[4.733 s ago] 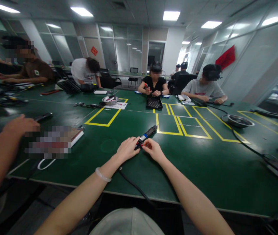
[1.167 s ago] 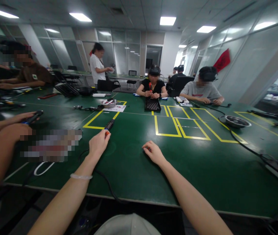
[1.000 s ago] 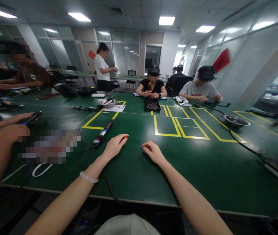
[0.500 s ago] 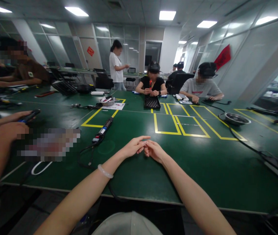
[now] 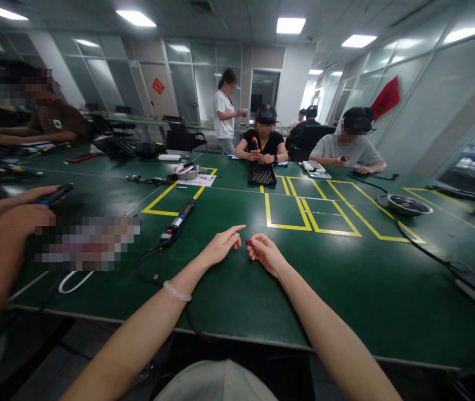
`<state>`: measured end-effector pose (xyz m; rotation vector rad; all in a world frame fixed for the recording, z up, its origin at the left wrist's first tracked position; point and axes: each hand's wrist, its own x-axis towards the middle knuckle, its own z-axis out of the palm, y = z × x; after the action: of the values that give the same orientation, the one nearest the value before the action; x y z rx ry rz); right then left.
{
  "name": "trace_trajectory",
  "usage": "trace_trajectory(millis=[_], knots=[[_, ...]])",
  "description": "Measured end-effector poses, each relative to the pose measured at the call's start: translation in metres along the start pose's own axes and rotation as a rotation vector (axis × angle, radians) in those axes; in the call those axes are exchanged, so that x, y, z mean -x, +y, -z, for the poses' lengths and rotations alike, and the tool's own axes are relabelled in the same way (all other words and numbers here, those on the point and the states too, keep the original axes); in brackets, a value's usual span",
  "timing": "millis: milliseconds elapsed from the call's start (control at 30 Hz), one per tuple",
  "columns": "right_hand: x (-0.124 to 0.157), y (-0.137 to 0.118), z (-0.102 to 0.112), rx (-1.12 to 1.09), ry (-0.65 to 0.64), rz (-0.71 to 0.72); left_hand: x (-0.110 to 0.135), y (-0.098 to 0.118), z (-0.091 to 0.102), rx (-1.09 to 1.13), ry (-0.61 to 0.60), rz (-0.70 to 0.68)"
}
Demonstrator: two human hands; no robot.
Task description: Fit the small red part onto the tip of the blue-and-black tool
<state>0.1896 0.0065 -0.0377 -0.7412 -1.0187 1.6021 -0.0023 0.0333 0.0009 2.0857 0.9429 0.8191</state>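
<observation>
My right hand [image 5: 267, 254] is closed in a pinch on a small red and dark piece [image 5: 249, 243], too small to name. Just left of it, my left hand [image 5: 223, 246] points its index finger forward while the other fingers curl loosely, and I see nothing in it. A narrow gap separates the two hands. Both are over the green table [image 5: 229, 301], and a pale bracelet [image 5: 177, 291] circles my left wrist. Nearest on the left lies a black electric screwdriver [image 5: 179, 220] with its cord.
Yellow tape outlines [image 5: 289, 227] mark the table ahead. Farther off are a black tray [image 5: 262, 175] before a seated person, a metal bowl [image 5: 186, 170], and a round metal dish [image 5: 410, 204] beside a black cable. At left, another person's hands [image 5: 26, 214] hold a dark tool.
My hands have moved apart from touching, and the small red piece now shows in my right fingers. The standing person in the background has shifted right.
</observation>
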Motion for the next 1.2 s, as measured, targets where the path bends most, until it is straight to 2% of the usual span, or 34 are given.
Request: trace_trajectory(millis=[67,133,200,233,300,400,533,833,1000,1200], knots=[[-0.001,0.001,0.001,0.016,0.027,0.030,0.003,-0.006,0.022,-0.215,0.097,0.029],[-0.002,0.002,0.002,0.033,0.050,0.048,0.010,-0.015,0.050,-0.462,0.245,0.097],[-0.002,0.003,0.003,0.044,0.059,0.053,0.022,-0.027,0.081,-0.696,0.414,0.257],[-0.002,0.003,0.003,0.047,0.060,0.051,0.029,-0.034,0.095,-0.790,0.444,0.362],[-0.002,0.002,0.003,0.050,0.066,0.047,0.044,-0.048,0.118,-0.899,0.383,0.556],[-0.002,0.001,0.002,0.059,0.062,0.053,0.063,-0.065,0.135,-0.898,0.230,0.759],[0.000,-0.002,0.000,0.107,0.066,0.056,0.070,-0.073,0.137,-0.889,0.147,0.791],[-0.002,-0.001,0.001,0.111,0.087,0.030,0.064,-0.070,0.126,-0.991,0.152,0.707],[-0.003,0.002,0.003,0.119,0.088,0.046,0.055,-0.056,0.107,-1.011,0.126,0.684],[-0.002,0.002,0.003,0.198,0.097,0.036,0.037,-0.030,0.075,-1.007,0.055,0.556]])
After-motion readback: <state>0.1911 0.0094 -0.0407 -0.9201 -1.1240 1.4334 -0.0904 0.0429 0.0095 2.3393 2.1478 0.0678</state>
